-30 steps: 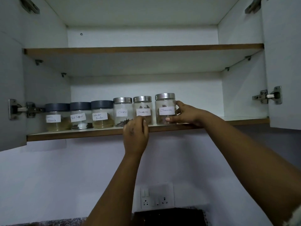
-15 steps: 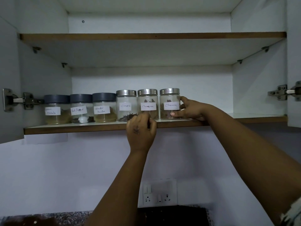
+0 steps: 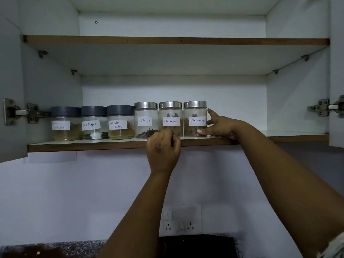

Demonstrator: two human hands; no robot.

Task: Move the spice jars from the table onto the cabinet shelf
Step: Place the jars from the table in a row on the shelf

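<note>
Head view, cinnamon jar (image 3: 195, 119) on shelf (image 3: 93, 145)

Both arms reach upward. The left hand (image 3: 163, 149) is raised with fingers curled, back toward the camera. The right hand (image 3: 220, 125) is spread, thumb low, fingers up.

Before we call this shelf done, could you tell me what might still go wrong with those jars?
1. The six jars stand near the shelf's front edge; pulling the left hand away from the middle cinnamon jar could drag it off.
2. The right hand holds the end cinnamon jar; a nudge could knock the tightly packed row.
</note>
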